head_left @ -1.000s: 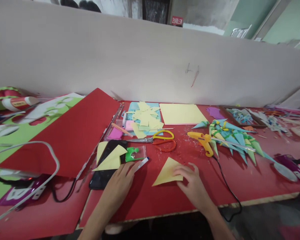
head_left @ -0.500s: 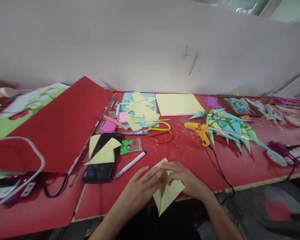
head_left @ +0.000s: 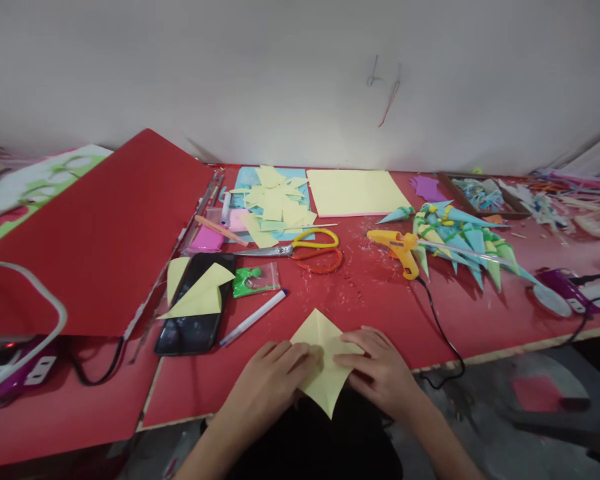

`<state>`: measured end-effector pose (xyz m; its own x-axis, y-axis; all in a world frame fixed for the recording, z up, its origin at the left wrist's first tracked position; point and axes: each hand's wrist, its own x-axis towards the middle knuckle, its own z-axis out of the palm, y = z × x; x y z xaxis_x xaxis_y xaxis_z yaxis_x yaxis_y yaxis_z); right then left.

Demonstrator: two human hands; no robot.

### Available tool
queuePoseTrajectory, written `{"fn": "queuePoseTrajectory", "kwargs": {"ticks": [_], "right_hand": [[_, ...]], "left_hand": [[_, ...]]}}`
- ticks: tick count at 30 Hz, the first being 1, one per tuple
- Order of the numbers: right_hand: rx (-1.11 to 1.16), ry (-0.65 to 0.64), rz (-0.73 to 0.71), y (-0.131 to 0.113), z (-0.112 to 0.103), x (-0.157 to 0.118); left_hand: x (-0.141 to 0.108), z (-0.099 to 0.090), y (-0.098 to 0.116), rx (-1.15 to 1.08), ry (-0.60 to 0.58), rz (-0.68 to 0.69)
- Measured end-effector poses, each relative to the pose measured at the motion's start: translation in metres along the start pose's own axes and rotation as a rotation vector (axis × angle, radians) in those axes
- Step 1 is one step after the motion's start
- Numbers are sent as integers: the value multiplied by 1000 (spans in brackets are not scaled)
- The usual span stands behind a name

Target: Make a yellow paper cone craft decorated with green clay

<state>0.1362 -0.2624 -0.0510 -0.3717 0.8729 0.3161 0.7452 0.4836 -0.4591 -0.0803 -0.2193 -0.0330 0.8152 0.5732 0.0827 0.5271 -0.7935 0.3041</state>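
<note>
Left hand [head_left: 275,373] and right hand [head_left: 380,373] moved apart since half second ago; yellow sheet [head_left: 327,377] between them spread flatter. Each grips its side of sheet, fingers curled. Sheet at near edge of red table [head_left: 360,300], near corner overhanging. Pen [head_left: 253,319] left; scissors [head_left: 285,251] farther; glue gun [head_left: 399,247] far right.

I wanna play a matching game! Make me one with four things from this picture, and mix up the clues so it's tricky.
Things
1. Creased paper
2. Scissors
3. Glue gun
4. Phone

Clues
A. Yellow-orange, with a black cord
B. Black, with a pale yellow scrap on top
C. Touched by the left hand and right hand
D. Yellow-and-red-handled

Right pairs: 1-C, 2-D, 3-A, 4-B
</note>
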Motion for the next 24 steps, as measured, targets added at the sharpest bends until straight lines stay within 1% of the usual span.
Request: {"fn": "queuePoseTrajectory", "kwargs": {"ticks": [2,5,7,10,13,17,20,24], "right_hand": [[30,18,29,0,2,-1],[87,34,89,-4,4,0],[117,42,174,-7,5,4],[118,65,295,-11,9,11],[53,64,357,-12,13,16],[-104,61,386,-14,16,22],[-196,69,393,-14,18,27],[-281,41,393,-13,20,32]], "left_hand": [[-3,2,-4,-52,57,-49],[-7,5,-8,-110,177,-113],[-7,8,-9,-122,239,-156],[-4,12,-9,-112,295,-214],[0,13,-7,-81,323,-263],[2,14,-8,8,317,-339],[3,14,-9,89,299,-344],[5,16,-9,144,288,-351]]}}
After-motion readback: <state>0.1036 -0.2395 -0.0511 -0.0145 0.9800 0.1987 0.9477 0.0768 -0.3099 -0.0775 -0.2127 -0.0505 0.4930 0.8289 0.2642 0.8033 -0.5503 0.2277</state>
